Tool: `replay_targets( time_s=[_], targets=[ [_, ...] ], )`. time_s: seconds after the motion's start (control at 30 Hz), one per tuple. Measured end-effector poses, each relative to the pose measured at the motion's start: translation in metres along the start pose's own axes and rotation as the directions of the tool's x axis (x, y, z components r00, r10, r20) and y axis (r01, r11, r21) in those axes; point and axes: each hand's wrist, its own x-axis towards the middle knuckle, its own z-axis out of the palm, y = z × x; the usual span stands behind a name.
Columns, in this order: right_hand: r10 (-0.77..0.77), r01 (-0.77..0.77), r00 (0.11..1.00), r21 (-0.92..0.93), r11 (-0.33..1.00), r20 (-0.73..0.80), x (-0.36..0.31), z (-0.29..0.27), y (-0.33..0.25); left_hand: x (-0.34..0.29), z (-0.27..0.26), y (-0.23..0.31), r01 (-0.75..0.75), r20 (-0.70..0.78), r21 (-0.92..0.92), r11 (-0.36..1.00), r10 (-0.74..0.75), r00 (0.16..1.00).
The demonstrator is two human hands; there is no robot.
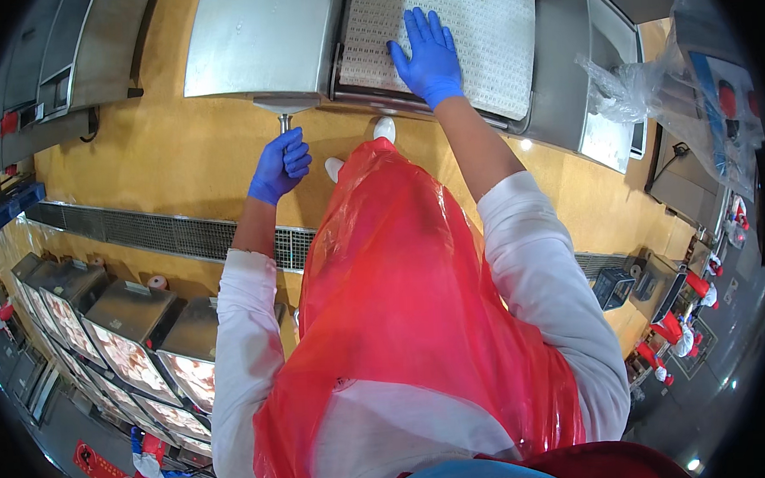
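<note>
My left hand (280, 165), in a blue glove, is closed around a short round metal handle (285, 122). The handle sticks out toward me from below the front edge of a smooth steel panel (260, 42). What lies inside my fist is hidden. My right hand (429, 61), gloved in blue too, lies flat with its fingers spread on a pale, patterned conveyor belt (494, 47). Nothing is held in it. The belt runs between the steel panel on its left and a steel housing (568, 65) on its right.
Clear plastic sheeting (638, 87) hangs over equipment on the right. Behind me on the left stand several steel bins (135, 308) with pale, meat-like contents. A floor grating (166, 235) crosses the yellow floor. Other people in red and white (664, 328) are far right.
</note>
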Motion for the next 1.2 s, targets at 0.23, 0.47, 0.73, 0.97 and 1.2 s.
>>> replay_targets(
  time_s=[0.23,0.47,0.73,0.97,1.2],
  targets=[
    [0.064,-0.064,0.997,0.009,0.998,-0.044,0.043,0.006,0.016,0.009,0.017,-0.016,-0.105,-0.098,0.002,0.994,0.104,0.99],
    [0.061,-0.061,0.998,-0.006,0.998,0.009,0.043,0.004,0.011,0.013,0.019,-0.023,-0.098,-0.007,-0.104,0.99,0.098,0.995],
    [0.021,-0.021,1.0,0.046,0.999,-0.015,0.026,-0.001,0.007,-0.007,0.009,0.004,-0.135,-0.205,0.33,0.934,0.211,0.956],
    [0.052,-0.051,0.998,-0.012,0.999,0.048,-0.001,-0.006,-0.009,0.009,0.035,-0.034,-0.19,-0.246,0.212,0.959,0.24,0.939],
    [0.086,-0.085,0.995,-0.003,0.996,0.048,-0.008,-0.004,-0.013,-0.001,0.001,-0.001,-0.181,-0.229,0.46,0.869,0.313,0.922]
  ],
)
